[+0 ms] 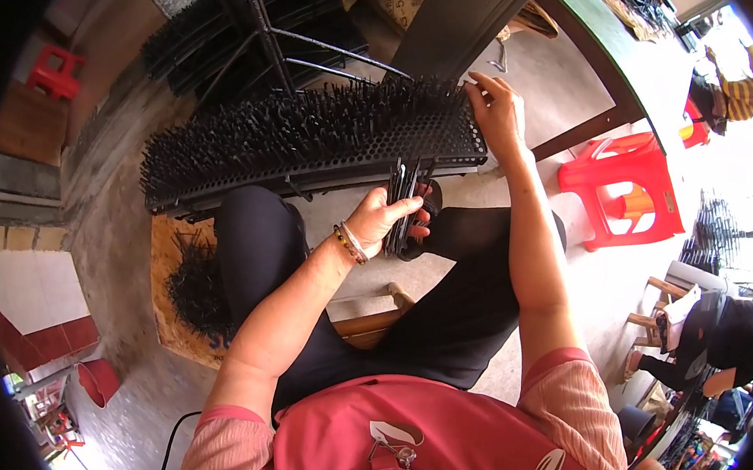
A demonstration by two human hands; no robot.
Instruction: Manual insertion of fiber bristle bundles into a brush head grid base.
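- Left hand (386, 218): fingers closed around a bundle of thin black sticks (397, 203), held roughly upright between the knees, just in front of the rack; a beaded bracelet (351, 243) is on the wrist
- Right hand (497, 112): fingers partly bent at the right end of a long black perforated rack (463, 141); whether they pinch a single stick cannot be told
- Rack condition: dense upright black sticks (288, 128) fill most of its length; the right end shows bare holes
- Obstruction, near side: the left knee in black trousers (259, 227) rises against the front edge of the rack
- Obstruction, far side: a dark metal rod frame (336, 70) and a broad dark slanting panel (452, 31) stand directly behind the rack
- Lower left: a tan flat panel (161, 264) bears a tangled heap of black sticks (189, 287)
- Right: a green-edged table with dark legs (610, 77); below it, a red plastic stool (577, 175)
- Far left: a second red plastic stool (54, 73) and a red bucket (97, 381)
- Far right: a seated person in dark clothing (727, 334), well apart from the work
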